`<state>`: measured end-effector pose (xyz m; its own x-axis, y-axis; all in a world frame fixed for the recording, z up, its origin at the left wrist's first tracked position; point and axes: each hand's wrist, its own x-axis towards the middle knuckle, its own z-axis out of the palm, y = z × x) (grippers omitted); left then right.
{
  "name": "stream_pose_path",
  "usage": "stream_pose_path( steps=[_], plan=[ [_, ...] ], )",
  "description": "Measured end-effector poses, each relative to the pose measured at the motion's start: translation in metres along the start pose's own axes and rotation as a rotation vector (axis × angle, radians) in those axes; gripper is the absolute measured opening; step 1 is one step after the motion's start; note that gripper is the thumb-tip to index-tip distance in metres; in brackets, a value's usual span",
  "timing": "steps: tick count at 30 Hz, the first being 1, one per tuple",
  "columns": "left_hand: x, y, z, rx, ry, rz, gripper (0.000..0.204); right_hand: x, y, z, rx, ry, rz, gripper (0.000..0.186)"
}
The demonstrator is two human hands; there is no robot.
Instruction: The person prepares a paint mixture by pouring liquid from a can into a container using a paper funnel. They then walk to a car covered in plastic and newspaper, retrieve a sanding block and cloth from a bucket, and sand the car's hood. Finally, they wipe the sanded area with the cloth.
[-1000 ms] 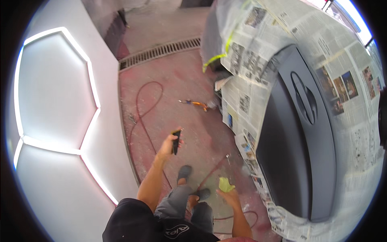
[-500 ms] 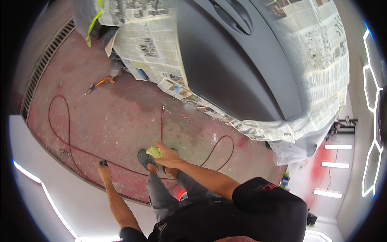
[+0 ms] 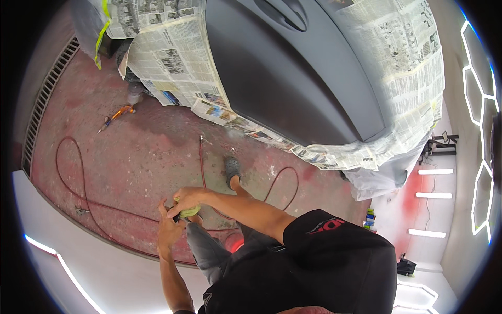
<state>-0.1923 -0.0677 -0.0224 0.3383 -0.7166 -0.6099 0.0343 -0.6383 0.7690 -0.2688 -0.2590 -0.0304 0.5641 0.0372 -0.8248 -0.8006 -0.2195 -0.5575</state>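
My left hand (image 3: 166, 233) and my right hand (image 3: 189, 197) meet in front of my body, low over the floor. Between them is a small black object (image 3: 176, 217), too small to name, which the left fingers grip. A crumpled yellow-green cloth (image 3: 189, 213) is held under my right palm, and the right fingers reach onto the black object. Ahead stands a matte grey car door panel (image 3: 282, 78) with a recessed handle, out of reach of both hands. Newspaper (image 3: 172, 57) masks the car around that panel.
A red air hose (image 3: 112, 209) loops across the stained red floor, its metal end ahead of my feet. An orange spray gun (image 3: 121, 111) lies near the car. At the far left runs a floor grate (image 3: 47, 99). Plastic sheeting (image 3: 376, 183) hangs from the car's right end.
My hands, apart before, have come together, the left moving right and the right moving left with the cloth. One foot has stepped forward and to the right, and the view has shifted slightly.
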Motion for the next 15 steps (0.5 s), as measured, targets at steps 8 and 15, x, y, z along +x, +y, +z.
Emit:
stream_pose_path(
  steps=[8, 15],
  plan=[
    [0.012, 0.042, 0.037, 0.275, 0.252, 0.304, 0.06, 0.005, 0.071, -0.042, 0.257, 0.064, 0.076, 0.07],
    [0.042, 0.035, -0.022, -0.131, 0.479, 0.128, 0.036, -0.034, 0.13, -0.071, 0.695, -0.034, 0.077, 0.084]
  ],
)
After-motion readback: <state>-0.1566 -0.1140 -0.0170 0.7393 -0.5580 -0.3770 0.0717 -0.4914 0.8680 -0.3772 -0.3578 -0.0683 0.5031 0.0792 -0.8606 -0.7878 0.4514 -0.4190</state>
